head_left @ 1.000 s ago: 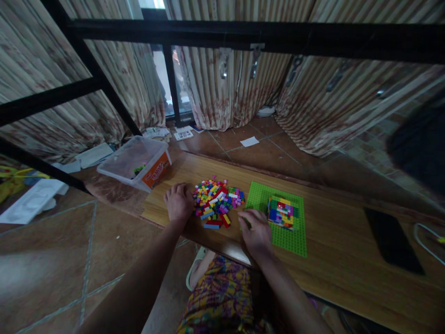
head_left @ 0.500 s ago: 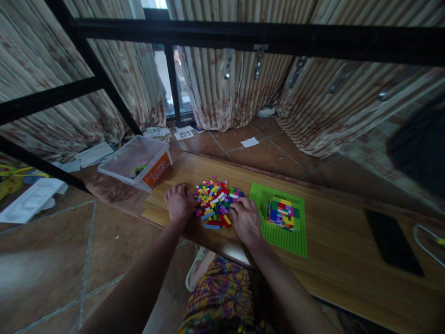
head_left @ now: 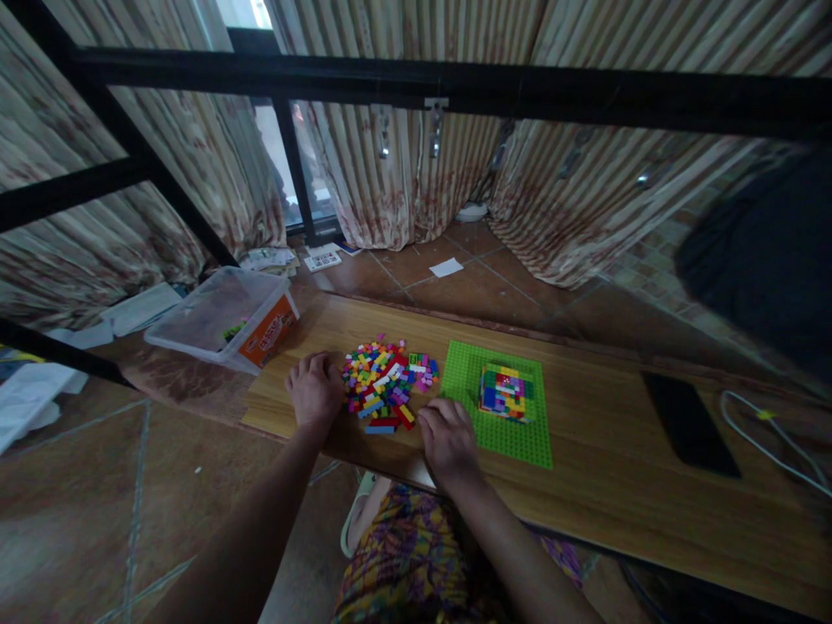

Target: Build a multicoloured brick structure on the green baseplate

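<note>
Bricks (head_left: 385, 386) lie between left hand (head_left: 315, 390) and right hand (head_left: 447, 439).

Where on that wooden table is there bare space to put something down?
The widest free patch lies between the green baseplate and the black phone; the near edge of the wooden table below them is bare too. It is crowded around the pile of bricks, hemmed by the left hand and right hand.
</note>
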`<control>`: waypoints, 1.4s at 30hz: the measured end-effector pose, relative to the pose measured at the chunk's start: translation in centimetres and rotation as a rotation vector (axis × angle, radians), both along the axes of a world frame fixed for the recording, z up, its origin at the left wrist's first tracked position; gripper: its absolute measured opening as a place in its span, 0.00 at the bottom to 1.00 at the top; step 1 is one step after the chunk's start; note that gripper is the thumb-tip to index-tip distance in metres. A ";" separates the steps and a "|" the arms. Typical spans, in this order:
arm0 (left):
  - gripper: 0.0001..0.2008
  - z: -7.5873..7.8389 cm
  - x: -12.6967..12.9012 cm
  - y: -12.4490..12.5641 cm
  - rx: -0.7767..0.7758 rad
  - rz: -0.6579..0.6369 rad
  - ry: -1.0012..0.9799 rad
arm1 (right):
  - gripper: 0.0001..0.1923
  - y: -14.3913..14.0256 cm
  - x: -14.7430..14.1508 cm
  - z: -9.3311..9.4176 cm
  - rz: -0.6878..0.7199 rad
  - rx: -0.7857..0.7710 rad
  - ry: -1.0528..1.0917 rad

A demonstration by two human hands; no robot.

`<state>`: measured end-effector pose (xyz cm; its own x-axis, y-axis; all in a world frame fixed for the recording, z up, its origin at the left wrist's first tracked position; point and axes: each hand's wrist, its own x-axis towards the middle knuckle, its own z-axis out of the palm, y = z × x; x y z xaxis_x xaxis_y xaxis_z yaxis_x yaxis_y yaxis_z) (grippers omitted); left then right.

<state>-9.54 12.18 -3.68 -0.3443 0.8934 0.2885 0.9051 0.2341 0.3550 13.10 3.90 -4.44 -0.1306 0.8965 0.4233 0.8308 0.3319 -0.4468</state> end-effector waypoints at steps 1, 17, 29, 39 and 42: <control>0.17 0.0 0.0 0.0 -0.001 -0.001 -0.001 | 0.11 0.0 0.1 -0.2 -0.001 0.008 0.002; 0.17 0.3 0.0 0.1 -0.021 0.000 0.007 | 0.10 0.1 -0.1 -0.3 -0.001 0.031 -0.041; 0.18 0.2 -0.1 0.1 -0.016 0.000 0.003 | 0.10 -3.3 9.4 2.3 -0.232 0.141 0.157; 0.17 0.2 0.0 0.1 -0.021 0.006 -0.018 | 0.09 -1.8 12.9 0.9 -0.280 0.187 0.088; 0.17 0.3 0.1 0.1 -0.026 0.006 -0.011 | 0.08 -1.5 12.9 0.7 -0.275 0.190 0.109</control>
<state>-9.48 12.29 -3.39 -0.3526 0.8985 0.2616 0.8996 0.2484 0.3591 26.02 2.36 -3.76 0.1605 0.7958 0.5838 0.8514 0.1877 -0.4898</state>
